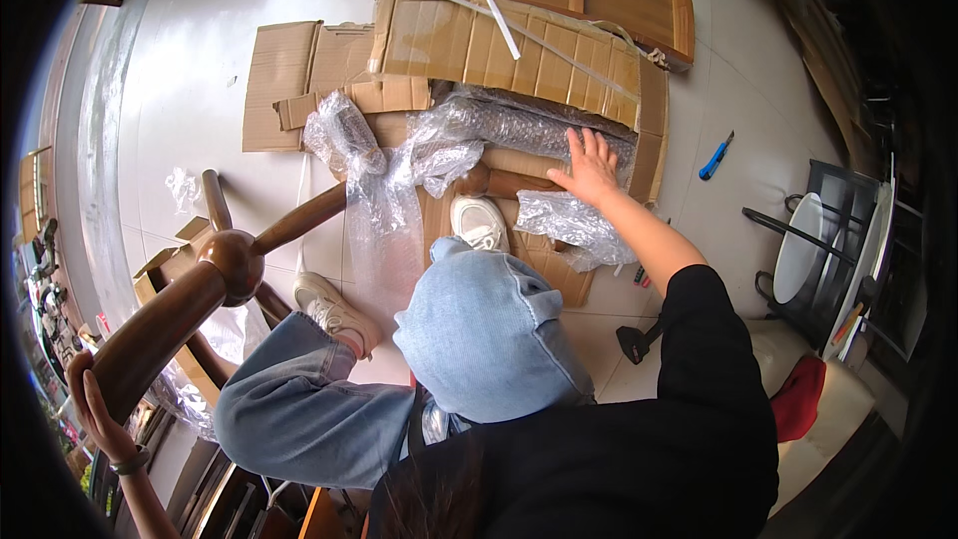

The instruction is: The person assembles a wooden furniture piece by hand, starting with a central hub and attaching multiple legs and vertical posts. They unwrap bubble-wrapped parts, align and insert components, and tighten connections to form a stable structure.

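At the lower left my left hand (98, 417) is curved against the thick end of a dark brown wooden post (165, 334), holding it tilted. The post meets a round knob (235, 265), from which thinner wooden legs branch out. My right hand (591, 172), fingers spread, is at the right end of a long piece in bubble wrap (509, 127); I cannot tell whether it touches it. That wrapped piece lies along an opened cardboard box (509, 45). Another brown wooden part (519, 183) lies just below it, partly hidden by loose bubble wrap (569, 225).
A blue utility knife (717, 156) lies on the tiled floor to the right. Behind the box is a wooden frame with panels (639, 0). A black rack with a white oval board (799, 248) stands at the right. More bubble wrap (384, 230) trails between my shoes.
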A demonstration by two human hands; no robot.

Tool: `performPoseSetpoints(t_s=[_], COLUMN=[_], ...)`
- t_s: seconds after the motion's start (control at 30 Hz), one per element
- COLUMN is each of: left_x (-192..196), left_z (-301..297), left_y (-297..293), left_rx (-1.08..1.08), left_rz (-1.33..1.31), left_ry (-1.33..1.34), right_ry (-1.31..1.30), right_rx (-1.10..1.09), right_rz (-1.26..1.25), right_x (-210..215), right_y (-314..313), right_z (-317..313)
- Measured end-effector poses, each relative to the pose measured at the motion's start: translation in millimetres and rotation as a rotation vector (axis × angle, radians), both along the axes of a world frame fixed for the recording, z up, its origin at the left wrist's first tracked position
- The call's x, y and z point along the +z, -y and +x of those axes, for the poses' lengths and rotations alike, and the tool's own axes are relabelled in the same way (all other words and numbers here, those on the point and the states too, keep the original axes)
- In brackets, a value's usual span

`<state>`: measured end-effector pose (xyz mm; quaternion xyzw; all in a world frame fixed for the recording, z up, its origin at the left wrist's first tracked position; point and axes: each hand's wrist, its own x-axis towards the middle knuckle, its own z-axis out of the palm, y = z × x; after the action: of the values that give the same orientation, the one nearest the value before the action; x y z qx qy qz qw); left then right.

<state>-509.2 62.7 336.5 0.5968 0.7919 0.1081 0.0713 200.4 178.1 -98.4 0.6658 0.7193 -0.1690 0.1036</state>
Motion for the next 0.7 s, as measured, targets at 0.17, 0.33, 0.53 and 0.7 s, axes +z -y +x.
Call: performPoseSetpoints(t_s=[0.17,0.33,0.53,0.7], left_x=[3,5,6,10], left_z=[5,8,6,4], left_y=[-3,-1,1,3], left_rx=[-0.041,-0.016,-0.021,-0.067], left_rz=[0.007,-0.011,-0.009,-0.051], left_ry=[-0.014,-0.031,-0.057,-0.110], right_ry=[-0.001,-0.221,-0.220,-0.515], right_rx=[0.062,0.218,0.287,0.422], right_rz=[-0.048,0.160,0.002,-0.024], right_x=[-11,-27,-35,-23], right_y=[-37,-51,-83,-91], right_z=[3,-90,-148,-118])
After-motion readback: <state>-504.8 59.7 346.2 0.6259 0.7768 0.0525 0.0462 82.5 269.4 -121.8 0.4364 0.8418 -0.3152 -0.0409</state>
